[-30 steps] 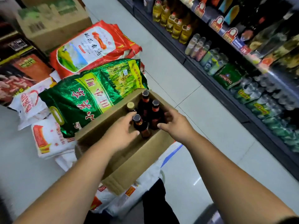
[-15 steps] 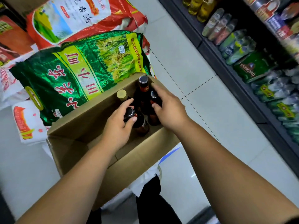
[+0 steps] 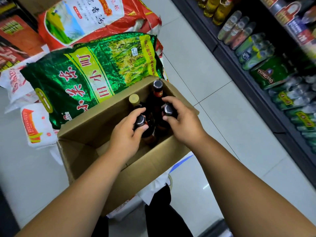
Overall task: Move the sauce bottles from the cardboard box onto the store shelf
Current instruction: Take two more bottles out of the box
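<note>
An open cardboard box (image 3: 109, 170) sits below me with several dark sauce bottles upright in its far right corner. My left hand (image 3: 125, 134) is wrapped around the neck of the nearest black-capped bottle (image 3: 140, 120). My right hand (image 3: 183, 122) grips the neck of another black-capped bottle (image 3: 168, 109). Behind them stand a taller bottle with a red neck label (image 3: 157, 88) and a gold-capped bottle (image 3: 134, 99), both untouched. The store shelf (image 3: 239, 65) runs along the right side.
Rice sacks lie against the box's far side: a green one (image 3: 95, 72), a red and white one (image 3: 89, 19), smaller white ones (image 3: 36, 125). The shelf holds oil bottles (image 3: 217, 9), packed water bottles (image 3: 253, 50) and a green beer pack (image 3: 271, 72). Grey tiled floor (image 3: 213, 108) separates box and shelf.
Both hands have closed round bottle necks: my left hand slid onto the near bottle, my right onto the one beside it. The view has shifted closer over the box.
</note>
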A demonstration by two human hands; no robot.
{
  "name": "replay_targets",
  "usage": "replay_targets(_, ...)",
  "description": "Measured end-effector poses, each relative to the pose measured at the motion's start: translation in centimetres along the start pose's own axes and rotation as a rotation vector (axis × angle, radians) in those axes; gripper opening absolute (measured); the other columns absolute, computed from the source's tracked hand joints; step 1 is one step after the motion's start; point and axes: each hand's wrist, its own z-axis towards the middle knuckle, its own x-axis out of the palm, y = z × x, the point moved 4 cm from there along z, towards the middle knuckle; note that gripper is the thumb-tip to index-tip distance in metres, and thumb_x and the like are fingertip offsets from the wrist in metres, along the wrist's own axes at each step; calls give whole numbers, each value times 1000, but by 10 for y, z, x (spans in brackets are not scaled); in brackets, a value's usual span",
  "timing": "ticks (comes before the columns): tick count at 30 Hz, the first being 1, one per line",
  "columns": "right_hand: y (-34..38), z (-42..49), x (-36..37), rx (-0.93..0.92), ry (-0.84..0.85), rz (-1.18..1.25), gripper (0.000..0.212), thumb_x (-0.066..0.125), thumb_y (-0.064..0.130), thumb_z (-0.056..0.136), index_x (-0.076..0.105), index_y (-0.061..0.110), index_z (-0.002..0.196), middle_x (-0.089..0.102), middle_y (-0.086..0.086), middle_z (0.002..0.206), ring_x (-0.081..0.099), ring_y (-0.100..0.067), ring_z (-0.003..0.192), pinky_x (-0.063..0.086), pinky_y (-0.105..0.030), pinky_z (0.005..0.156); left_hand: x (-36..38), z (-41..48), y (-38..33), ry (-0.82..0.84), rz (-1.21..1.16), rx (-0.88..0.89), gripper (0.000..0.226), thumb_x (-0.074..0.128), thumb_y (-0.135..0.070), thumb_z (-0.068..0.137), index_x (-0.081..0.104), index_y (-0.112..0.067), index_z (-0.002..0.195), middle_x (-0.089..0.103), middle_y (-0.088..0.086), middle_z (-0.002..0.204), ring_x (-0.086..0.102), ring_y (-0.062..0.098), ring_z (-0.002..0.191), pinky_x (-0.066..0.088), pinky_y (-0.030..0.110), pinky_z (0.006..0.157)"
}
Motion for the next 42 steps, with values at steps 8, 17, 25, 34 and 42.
replay_targets(8,87,-78,-36,-1,-166,174,63,71,12,82,50,62,113,70,14,115,65,-9,113,52,-45,99,-80,-51,-55,-36,-9,85,52,68,-23,88,47,-52,125,67,-10,114,63,9,101,48,27,90)
replay_targets(17,262,-170,-47,-164,-412,207,53,74,15,81,54,54,111,64,35,106,63,2,104,49,-24,96,-246,-122,-145,-131,21,363,51,64,-33,81,49,-46,128,64,-15,110,67,19,99,53,32,86)
replay_targets(25,401,-239,-28,-337,-415,200,56,76,-1,84,59,29,129,62,25,111,54,28,96,37,2,84,-391,-200,-190,-256,101,467,46,70,-23,84,59,-42,124,70,-8,114,66,20,100,50,33,86)
replay_targets(34,501,-286,22,-584,-147,186,56,78,3,83,61,34,127,66,13,116,62,-1,108,42,-8,93,-493,-332,-189,-609,132,329,44,72,-18,82,64,-43,117,67,-17,101,63,14,94,48,28,85)
replay_targets(42,573,-319,98,-703,46,229,54,76,17,75,64,54,112,71,11,118,66,-11,113,50,-43,107,-561,-420,-130,-756,175,133,46,69,-29,79,55,-55,113,72,-7,93,66,17,86,54,37,84)
